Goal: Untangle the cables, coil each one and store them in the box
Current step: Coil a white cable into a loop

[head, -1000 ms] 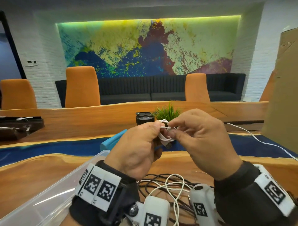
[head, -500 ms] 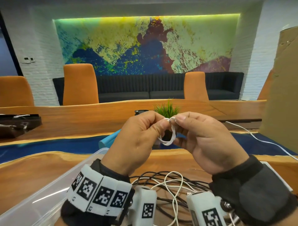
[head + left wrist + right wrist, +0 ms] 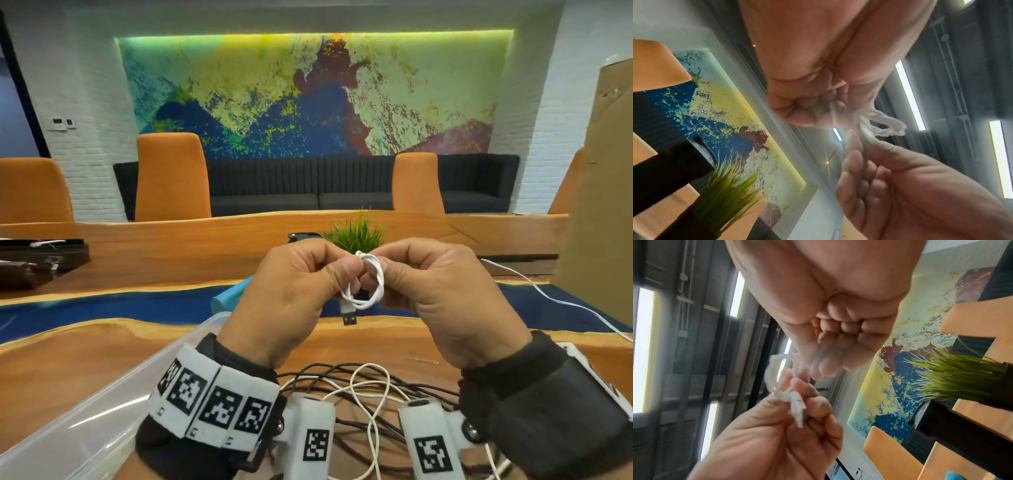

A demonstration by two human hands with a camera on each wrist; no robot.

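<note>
- Hands came together up high: left hand [image 3: 291, 294] and right hand [image 3: 442, 298] both pinched the small white cable [image 3: 368, 284] so its loops stayed tight
- Clear box [image 3: 102, 404] waited at 8 o'clock, tangled cables [image 3: 370, 387] at 6 o'clock

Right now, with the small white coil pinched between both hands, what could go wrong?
1. The white coil is held only by fingertip pinches of the left hand and right hand; it may spring open.
2. Its USB plug dangles free and could snag the tangled cables below on the way to the clear box.
</note>
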